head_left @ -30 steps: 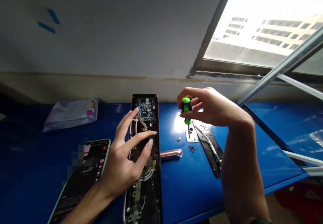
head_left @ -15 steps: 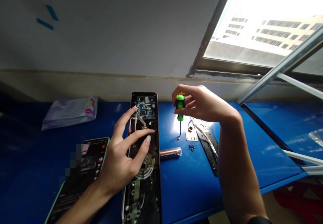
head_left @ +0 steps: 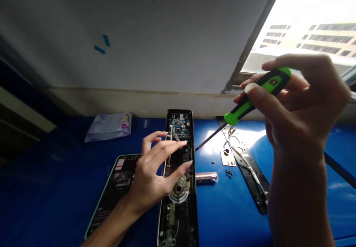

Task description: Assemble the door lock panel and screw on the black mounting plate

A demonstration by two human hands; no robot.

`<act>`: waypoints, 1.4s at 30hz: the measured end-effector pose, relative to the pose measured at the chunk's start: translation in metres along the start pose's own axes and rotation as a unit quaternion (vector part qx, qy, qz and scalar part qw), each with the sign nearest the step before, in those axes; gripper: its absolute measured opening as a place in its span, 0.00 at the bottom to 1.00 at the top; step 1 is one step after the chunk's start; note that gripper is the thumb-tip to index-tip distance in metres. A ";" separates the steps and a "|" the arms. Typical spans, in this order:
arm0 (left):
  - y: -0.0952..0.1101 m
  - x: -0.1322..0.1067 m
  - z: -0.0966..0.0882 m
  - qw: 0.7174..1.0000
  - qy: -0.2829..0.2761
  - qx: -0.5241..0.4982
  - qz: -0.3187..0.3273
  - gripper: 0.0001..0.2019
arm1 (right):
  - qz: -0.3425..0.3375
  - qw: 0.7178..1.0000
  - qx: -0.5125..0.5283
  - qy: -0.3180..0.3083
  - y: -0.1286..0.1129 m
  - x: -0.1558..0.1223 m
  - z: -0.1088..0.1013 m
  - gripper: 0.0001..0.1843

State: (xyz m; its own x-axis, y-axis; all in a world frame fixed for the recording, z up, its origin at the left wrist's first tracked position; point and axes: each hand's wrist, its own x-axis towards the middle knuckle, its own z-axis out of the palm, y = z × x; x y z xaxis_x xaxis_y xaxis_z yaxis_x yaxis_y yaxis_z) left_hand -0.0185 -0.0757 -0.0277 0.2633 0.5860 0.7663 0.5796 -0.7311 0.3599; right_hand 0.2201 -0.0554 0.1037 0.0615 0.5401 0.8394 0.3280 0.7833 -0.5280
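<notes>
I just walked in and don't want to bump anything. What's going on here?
A person is working over an opened long dark casing on a blue table. The right hand holds a green-and-black screwdriver, its tip at the casing's right edge; whether it touches is unclear. The left hand is spread over the casing, below a blue circuit board. To the right lie small dark screws, a small plate and a long black panel.

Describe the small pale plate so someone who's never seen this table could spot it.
On the blue table, right of the open black casing, a long black plate lies slanted. Beside its left edge, beyond clustered dark screws, is the small pale plate. Unlike its black neighbour, it is squarish, with a dark spot near its far edge.
</notes>
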 end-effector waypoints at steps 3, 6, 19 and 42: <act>-0.001 0.000 0.000 1.000 0.001 -0.011 0.018 0.17 | 0.018 0.999 0.034 0.025 -0.008 -0.003 0.014 0.14; -0.001 0.000 0.003 0.999 0.024 -0.027 0.038 0.13 | 0.043 0.998 0.038 0.007 -0.009 -0.005 0.023 0.12; -0.001 -0.002 0.001 0.995 0.075 -0.046 0.051 0.05 | 0.051 0.998 0.046 -0.008 0.000 -0.009 0.020 0.15; -0.004 0.003 -0.010 0.987 0.047 -0.081 -0.134 0.15 | 0.026 0.996 0.037 -0.073 -0.013 -0.027 0.042 0.34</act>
State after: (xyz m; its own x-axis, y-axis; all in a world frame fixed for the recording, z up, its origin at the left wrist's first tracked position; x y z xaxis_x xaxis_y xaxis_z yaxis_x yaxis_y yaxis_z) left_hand -0.0273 -0.0745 -0.0218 0.0400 0.7364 0.6753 0.4860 -0.6049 0.6308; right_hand 0.1747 -0.0675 0.0830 -0.0626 0.6157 0.7855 0.2570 0.7704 -0.5834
